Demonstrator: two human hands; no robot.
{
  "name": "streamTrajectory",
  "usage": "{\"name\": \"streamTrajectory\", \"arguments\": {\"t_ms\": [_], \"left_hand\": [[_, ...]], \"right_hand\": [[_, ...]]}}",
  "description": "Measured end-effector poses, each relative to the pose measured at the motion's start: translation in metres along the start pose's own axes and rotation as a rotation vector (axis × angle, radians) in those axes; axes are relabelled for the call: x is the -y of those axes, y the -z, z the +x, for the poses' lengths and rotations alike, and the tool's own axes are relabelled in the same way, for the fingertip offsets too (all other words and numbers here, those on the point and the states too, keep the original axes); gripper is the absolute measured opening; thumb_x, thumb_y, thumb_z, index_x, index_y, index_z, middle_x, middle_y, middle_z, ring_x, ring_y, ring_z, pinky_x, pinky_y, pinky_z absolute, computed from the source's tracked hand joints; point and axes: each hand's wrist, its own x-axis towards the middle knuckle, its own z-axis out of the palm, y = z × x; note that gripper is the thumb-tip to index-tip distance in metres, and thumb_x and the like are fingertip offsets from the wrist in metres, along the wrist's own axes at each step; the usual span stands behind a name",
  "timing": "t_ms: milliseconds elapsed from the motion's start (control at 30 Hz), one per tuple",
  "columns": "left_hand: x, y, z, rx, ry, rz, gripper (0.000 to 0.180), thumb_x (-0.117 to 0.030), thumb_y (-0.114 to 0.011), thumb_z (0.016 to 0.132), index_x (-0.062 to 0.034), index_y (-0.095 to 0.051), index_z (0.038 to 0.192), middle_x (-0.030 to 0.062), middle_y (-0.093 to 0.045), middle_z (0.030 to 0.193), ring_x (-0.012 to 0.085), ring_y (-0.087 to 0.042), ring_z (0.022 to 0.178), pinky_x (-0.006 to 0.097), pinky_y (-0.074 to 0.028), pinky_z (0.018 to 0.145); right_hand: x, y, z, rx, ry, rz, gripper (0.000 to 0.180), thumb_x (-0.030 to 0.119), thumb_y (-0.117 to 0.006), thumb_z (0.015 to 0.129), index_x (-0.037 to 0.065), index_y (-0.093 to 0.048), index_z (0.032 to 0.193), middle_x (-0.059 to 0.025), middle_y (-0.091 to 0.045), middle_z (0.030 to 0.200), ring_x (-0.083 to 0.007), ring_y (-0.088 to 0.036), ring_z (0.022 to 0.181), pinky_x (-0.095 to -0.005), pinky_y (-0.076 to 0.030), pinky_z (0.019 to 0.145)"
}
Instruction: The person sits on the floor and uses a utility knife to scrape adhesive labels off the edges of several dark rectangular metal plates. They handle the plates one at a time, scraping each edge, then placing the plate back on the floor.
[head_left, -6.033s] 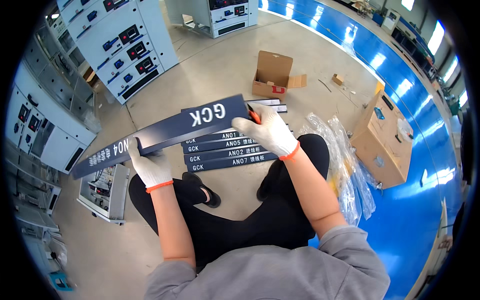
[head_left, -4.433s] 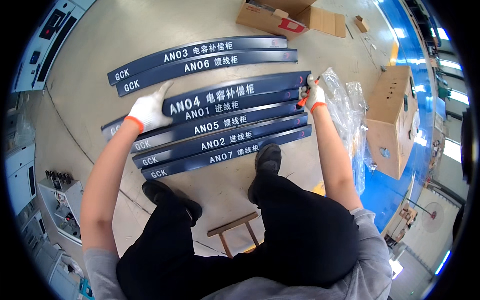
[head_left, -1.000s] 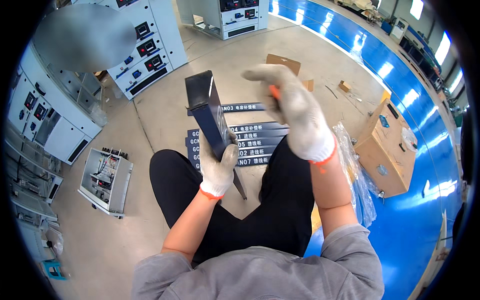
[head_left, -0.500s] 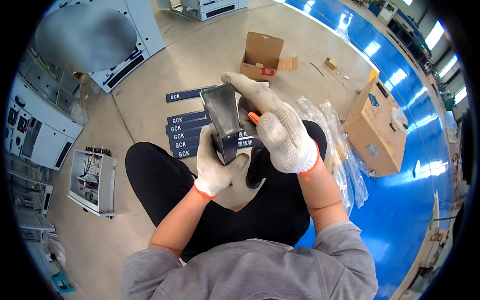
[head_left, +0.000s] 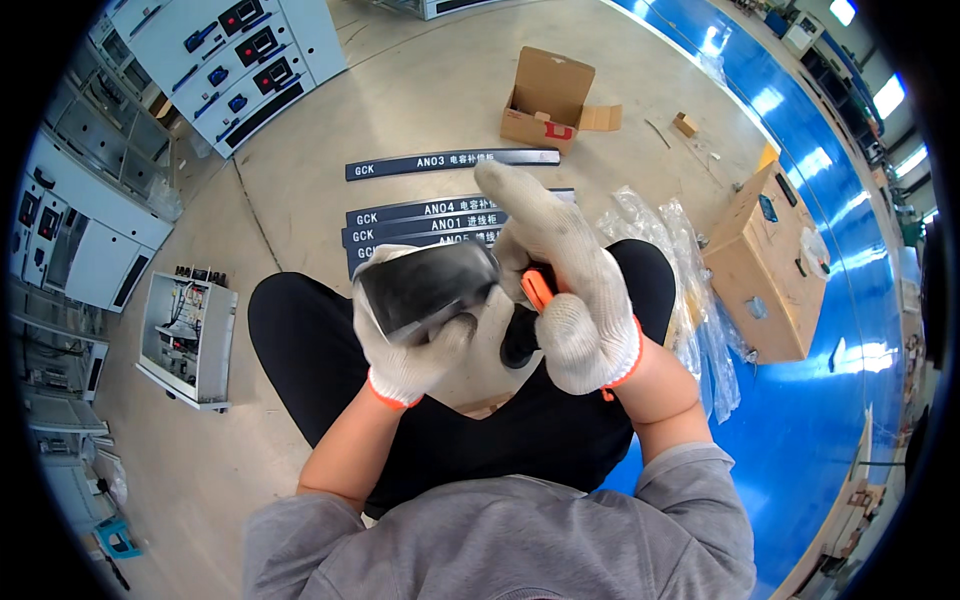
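Gloved hands (head_left: 415, 362), dark panel (head_left: 430, 288) in left, now turned sideways

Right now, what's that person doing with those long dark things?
The person sits with a dark strip in the gloved left hand, seen nearly end-on. The gloved right hand is close beside it, holding an orange object. More dark strips lie on the floor in front, with an open cardboard box beyond.
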Motion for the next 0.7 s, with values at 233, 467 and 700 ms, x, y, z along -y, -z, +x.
{"name": "streamTrajectory", "arguments": {"t_ms": [233, 467, 700], "left_hand": [[-0.036, 0.006, 0.008, 0.173, -0.327, 0.081, 0.060, -0.001, -0.083, 0.065, -0.0011, -0.055, 0.118, 0.0183, -0.055, 0.132, 0.0269, -0.061, 0.113, 0.037, -0.049, 0.097], [-0.044, -0.012, 0.003, 0.114, -0.453, 0.304, 0.063, -0.010, -0.093, 0.066, -0.0019, -0.062, 0.120, 0.0117, -0.055, 0.121, 0.0215, -0.062, 0.098, 0.031, -0.050, 0.082], [-0.054, -0.021, -0.006, 0.152, -0.249, 0.177, 0.054, -0.012, -0.090, 0.070, -0.0017, -0.065, 0.117, 0.0115, -0.062, 0.112, 0.0228, -0.065, 0.094, 0.032, -0.052, 0.080]], "right_hand": [[0.002, 0.004, 0.006, 0.102, 0.191, -0.217, 0.067, 0.015, -0.059, 0.073, -0.006, -0.062, 0.137, -0.0135, -0.070, 0.091, -0.0260, -0.069, 0.078, -0.0373, -0.057, 0.077], [0.009, 0.004, 0.008, 0.064, 0.215, -0.194, 0.044, 0.015, -0.076, 0.084, 0.003, -0.070, 0.126, -0.0100, -0.061, 0.079, -0.0284, -0.064, 0.065, -0.0375, -0.051, 0.060], [0.006, 0.010, 0.007, 0.117, 0.233, -0.201, 0.043, 0.017, -0.074, 0.086, 0.005, -0.070, 0.126, -0.0091, -0.062, 0.080, -0.0288, -0.064, 0.065, -0.0377, -0.050, 0.059]]}}
